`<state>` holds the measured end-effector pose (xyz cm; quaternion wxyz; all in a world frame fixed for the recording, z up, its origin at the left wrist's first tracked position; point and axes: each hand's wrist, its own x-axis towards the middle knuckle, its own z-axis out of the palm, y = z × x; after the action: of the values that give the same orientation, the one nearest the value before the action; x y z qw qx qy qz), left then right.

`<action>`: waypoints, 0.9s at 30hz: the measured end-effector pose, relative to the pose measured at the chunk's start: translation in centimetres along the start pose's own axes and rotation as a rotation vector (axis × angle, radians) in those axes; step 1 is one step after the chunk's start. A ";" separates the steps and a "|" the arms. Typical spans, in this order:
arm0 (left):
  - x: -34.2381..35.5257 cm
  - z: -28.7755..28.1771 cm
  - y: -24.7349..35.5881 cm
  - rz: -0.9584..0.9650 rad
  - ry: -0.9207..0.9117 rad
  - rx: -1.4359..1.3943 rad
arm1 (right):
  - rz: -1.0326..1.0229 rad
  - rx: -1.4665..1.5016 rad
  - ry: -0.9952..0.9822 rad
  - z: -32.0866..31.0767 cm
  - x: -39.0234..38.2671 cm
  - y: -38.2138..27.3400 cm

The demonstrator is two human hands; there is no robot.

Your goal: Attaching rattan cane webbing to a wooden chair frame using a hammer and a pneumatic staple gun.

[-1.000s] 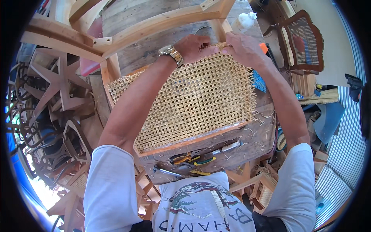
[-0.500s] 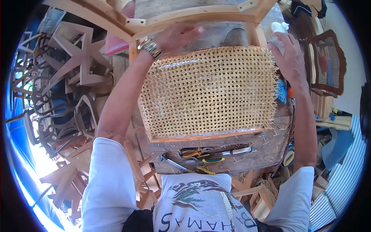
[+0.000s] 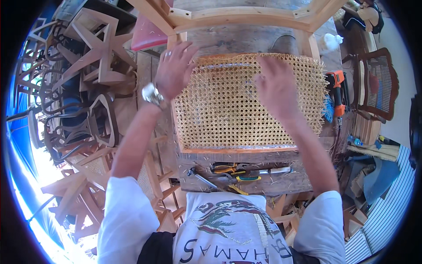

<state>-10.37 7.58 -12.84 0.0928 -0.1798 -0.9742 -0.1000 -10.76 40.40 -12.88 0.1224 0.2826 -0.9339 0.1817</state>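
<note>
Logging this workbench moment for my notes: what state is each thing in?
Cane webbing panel: lying flat in its wooden frame, strand ends sticking out at the right edge.
Left hand: open, fingers spread at the panel's upper left corner.
Right hand: open, flat on the webbing, blurred.
Pliers: lying unused on the bench, jaws shut.
Orange power tool: lying unused beside the panel.
Wooden chair frame: bare, no seat.

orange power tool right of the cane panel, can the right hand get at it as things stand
Probably yes. The right hand lies open on the woven cane panel, holding nothing, and the orange power tool lies on the bench just past the panel's right edge. Only the frayed cane ends lie between them.
</note>
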 end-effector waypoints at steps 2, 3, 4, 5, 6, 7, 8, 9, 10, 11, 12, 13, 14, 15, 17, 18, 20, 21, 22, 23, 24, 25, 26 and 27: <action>-3.1 1.0 3.7 -0.059 0.041 -0.032 | 0.009 0.062 -0.081 2.6 -1.2 -4.3; -4.7 1.4 5.4 -0.094 0.049 -0.055 | -0.046 0.065 -0.081 3.8 -1.8 -5.9; -6.3 1.5 6.8 -0.096 -0.032 -0.055 | -0.110 0.070 -0.063 4.8 -2.6 -7.1; -7.6 1.8 7.9 -0.094 -0.107 -0.055 | -0.183 0.033 -0.030 5.3 -3.4 -7.4; -8.6 2.2 8.9 -0.089 -0.183 -0.057 | -0.166 0.023 -0.090 5.1 -4.5 -6.8; -9.7 2.2 9.2 -0.102 -0.186 -0.017 | -0.157 -0.019 -0.136 4.6 -5.5 -5.9; -10.9 1.7 8.9 -0.122 -0.190 0.030 | -0.158 -0.051 -0.174 4.1 -6.3 -4.9; -11.8 1.4 8.7 -0.187 -0.269 0.080 | -0.032 -0.127 -0.220 3.1 -7.2 -3.5; -12.7 1.0 8.6 -0.219 -0.253 0.115 | 0.084 -0.191 -0.261 2.0 -7.9 -2.2; -13.5 0.6 8.7 -0.223 -0.201 0.101 | 0.176 -0.231 -0.193 1.0 -8.5 -1.3; -13.9 0.5 9.2 -0.250 -0.191 0.088 | 0.322 -0.287 -0.192 0.3 -9.1 -1.1; -14.4 0.3 9.8 -0.268 -0.171 0.072 | 0.243 -0.228 -0.139 -0.2 -9.7 -1.5; -14.8 0.2 10.7 -0.182 -0.250 0.148 | 0.215 -0.189 -0.158 -1.0 -10.6 -1.9; -15.3 0.0 11.7 -0.208 -0.302 0.066 | 0.180 -0.156 -0.171 -1.7 -11.4 -2.5; -16.2 -0.5 13.2 -0.232 -0.371 -0.085 | 0.088 -0.055 -0.330 -2.8 -13.0 -3.6; -16.7 -1.0 13.2 -0.217 -0.389 -0.119 | 0.081 -0.020 -0.361 -3.6 -13.9 -3.7; -17.7 -1.9 12.8 -0.291 -0.343 -0.076 | 0.121 -0.016 -0.337 -5.3 -15.5 -2.3; -18.2 -2.3 12.1 -0.308 -0.272 -0.053 | 0.233 0.015 -0.244 -6.4 -16.1 -0.5; -18.2 -2.4 11.1 -0.434 -0.277 -0.106 | 0.327 0.035 -0.156 -7.2 -16.6 1.4; -18.0 -2.3 9.7 -0.521 -0.207 -0.149 | 0.472 0.101 -0.028 -7.7 -16.9 3.9; -17.8 -2.1 8.4 -0.624 -0.165 -0.200 | 0.604 0.172 0.091 -8.2 -17.2 6.8; -17.5 -1.9 7.0 -0.726 -0.102 -0.308 | 0.705 0.065 0.068 -8.9 -17.6 9.8; -16.9 -1.6 5.6 -0.848 -0.064 -0.430 | 0.810 -0.017 0.052 -9.5 -18.1 12.8; -16.2 -1.1 4.5 -0.851 -0.063 -0.504 | 0.864 -0.078 0.040 -9.6 -18.5 15.5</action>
<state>6.31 6.07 -14.60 -0.0319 0.2142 -0.9090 -0.3562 -3.46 65.27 -14.47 0.0638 -0.1426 -0.9700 0.1861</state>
